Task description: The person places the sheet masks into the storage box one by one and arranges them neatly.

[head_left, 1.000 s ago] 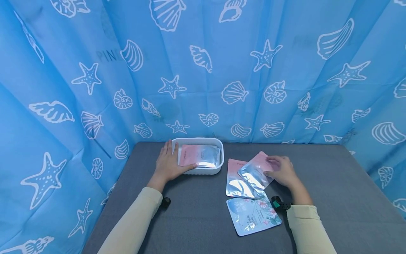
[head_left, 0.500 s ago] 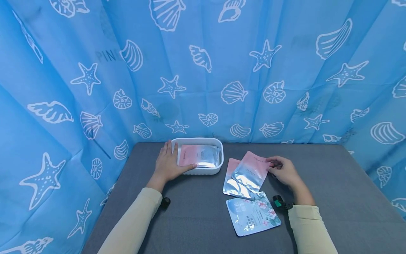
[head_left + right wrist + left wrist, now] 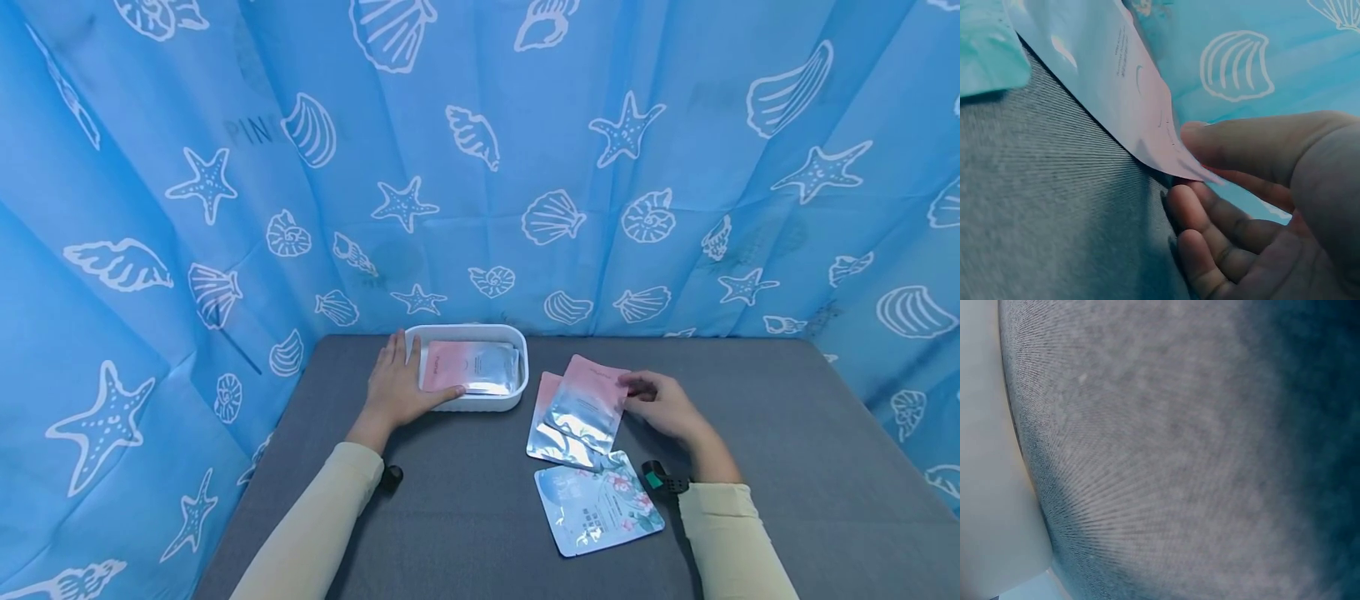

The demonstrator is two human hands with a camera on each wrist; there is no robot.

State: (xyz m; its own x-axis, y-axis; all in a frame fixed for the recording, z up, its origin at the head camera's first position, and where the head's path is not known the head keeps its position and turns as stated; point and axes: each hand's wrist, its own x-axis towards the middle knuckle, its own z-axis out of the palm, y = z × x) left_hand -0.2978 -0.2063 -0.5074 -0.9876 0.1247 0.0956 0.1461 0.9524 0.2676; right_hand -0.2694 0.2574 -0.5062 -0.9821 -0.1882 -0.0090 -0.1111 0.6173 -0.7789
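Observation:
A white oblong bin (image 3: 491, 404) stands at the table's back. My left hand (image 3: 397, 387) lies spread at its left end, with straight fingers on the left rim and the thumb along the front rim. Inside the bin lie pink-and-silver sheet mask packets (image 3: 457, 367). To its right, my right hand (image 3: 663, 404) pinches the upper right corner of a pink-and-silver sheet mask packet (image 3: 585, 404). In the right wrist view, the thumb bends that pink corner (image 3: 1166, 144) against the fingers. This packet overlaps a second pink-and-silver packet (image 3: 551, 442).
A pale blue floral packet (image 3: 596, 508) lies in front of the pink ones, its top edge meeting the lower packet. Grey cloth covers the table (image 3: 457, 508). A blue shell-print curtain (image 3: 465, 250) hangs behind and at the sides. The left wrist view is mostly blurred cloth.
My right hand has turned the upper packet more upright and drawn it left over the lower one, which has shifted slightly left too. The left hand and bin have stayed put.

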